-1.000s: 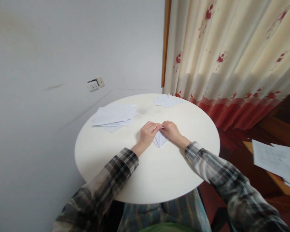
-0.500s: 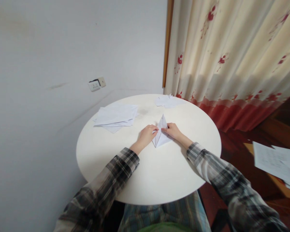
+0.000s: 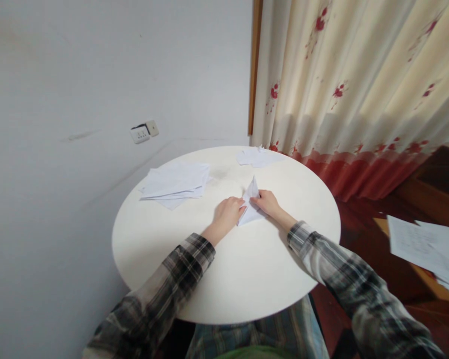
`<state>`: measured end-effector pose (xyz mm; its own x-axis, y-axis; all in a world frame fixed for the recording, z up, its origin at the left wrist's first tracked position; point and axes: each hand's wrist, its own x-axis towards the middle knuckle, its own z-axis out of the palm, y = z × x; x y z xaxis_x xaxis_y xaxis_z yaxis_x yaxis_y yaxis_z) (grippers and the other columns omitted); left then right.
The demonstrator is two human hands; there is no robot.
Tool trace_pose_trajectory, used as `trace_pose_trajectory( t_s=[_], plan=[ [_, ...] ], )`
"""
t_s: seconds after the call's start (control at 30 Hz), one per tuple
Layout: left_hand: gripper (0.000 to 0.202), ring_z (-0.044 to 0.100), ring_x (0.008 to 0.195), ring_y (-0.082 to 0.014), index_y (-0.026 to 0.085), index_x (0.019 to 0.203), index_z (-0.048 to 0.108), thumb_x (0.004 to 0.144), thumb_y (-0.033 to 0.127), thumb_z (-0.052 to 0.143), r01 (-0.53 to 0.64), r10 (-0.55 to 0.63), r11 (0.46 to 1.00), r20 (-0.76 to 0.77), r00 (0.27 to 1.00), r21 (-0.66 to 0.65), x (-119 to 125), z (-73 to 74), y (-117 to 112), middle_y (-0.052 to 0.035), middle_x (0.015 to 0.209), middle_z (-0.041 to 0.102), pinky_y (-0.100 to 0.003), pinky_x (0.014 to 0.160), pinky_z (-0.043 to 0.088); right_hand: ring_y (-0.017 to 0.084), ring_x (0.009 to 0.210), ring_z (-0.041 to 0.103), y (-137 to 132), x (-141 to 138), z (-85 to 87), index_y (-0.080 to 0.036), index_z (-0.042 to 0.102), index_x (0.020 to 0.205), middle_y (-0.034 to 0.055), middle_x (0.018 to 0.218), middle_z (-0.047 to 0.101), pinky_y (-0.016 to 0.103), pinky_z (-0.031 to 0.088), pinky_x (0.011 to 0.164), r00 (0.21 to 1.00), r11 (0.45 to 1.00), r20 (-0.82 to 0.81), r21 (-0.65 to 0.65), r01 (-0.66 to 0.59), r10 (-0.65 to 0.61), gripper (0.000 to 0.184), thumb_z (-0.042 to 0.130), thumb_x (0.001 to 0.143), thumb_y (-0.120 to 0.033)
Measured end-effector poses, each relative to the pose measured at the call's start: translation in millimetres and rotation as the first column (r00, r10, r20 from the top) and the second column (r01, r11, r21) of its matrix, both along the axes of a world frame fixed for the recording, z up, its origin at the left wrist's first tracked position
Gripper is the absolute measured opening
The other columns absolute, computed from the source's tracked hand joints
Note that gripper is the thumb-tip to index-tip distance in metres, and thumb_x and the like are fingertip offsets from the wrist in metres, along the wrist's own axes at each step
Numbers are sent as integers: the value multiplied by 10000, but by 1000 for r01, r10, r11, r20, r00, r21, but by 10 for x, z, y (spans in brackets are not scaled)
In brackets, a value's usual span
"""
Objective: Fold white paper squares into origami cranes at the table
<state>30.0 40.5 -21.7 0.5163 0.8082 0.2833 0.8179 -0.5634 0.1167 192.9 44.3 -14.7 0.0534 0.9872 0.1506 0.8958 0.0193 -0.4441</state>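
A small sheet of white paper (image 3: 252,214), folded to a point at its far end, lies on the round white table (image 3: 243,279) between my hands. My left hand (image 3: 230,212) grips its left edge, the fingers curled and pressed together there. From the right, my right hand (image 3: 267,202) pinches the paper with the thumb on top, near the upper fold. My fingers cover parts of both side edges, so the folds under them are hidden.
To the left on the table rests a stack of white paper (image 3: 175,180). More paper pieces (image 3: 258,157) lie at the far edge. A wall with a socket (image 3: 139,133) stands left, a flowered curtain (image 3: 344,119) behind right. Written sheets (image 3: 422,249) lie on furniture at the right.
My left hand has shifted slightly down, covering more of the paper's left side, and the left part looks folded in more narrowly. My right hand stays almost in place. The view has turned slightly.
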Motion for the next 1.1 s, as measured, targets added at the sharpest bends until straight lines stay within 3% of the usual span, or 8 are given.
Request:
trace_pose_trajectory(
  t_s=[0.23,0.47,0.67,0.83,1.1],
  plan=[
    [256,560,1008,-188,184,1040,604,858,287,455,-1,2,1000,-50,999,28,33,61,-48,-92,1042,629,-299,886,407,170,721,598,4,11,-10,-89,672,901,122,864,685,229,364,600,1000,1000,-7,8,-4,4,325,496,785,-336],
    [253,516,1077,-234,173,1048,605,845,245,472,83,-85,995,29,996,59,14,-13,5,-112,1111,610,-366,920,386,160,678,585,-11,18,-8,-87,677,871,113,817,683,228,355,573,999,1000,-44,26,-8,10,313,508,779,-334],
    [287,470,1123,-206,232,1084,602,836,170,471,156,-161,982,39,986,109,24,-71,63,-74,1201,562,-362,959,358,156,676,580,-3,16,-18,-87,677,861,108,807,680,224,354,570,999,999,-50,32,6,-4,312,518,769,-339],
    [313,491,1114,-207,252,1082,615,824,139,478,194,-195,978,2,981,72,-5,-76,85,-70,1204,567,-352,947,372,158,657,575,12,25,-36,-94,680,862,101,790,679,230,350,564,998,999,-54,32,-17,18,309,513,764,-336],
    [297,582,1019,-190,210,1014,649,804,109,466,199,-190,978,127,973,-58,-16,-50,89,-70,1096,641,-309,920,411,158,678,579,-10,30,-31,-91,678,858,110,814,682,227,356,582,999,998,-47,55,-5,7,295,516,772,-323]
  ],
)
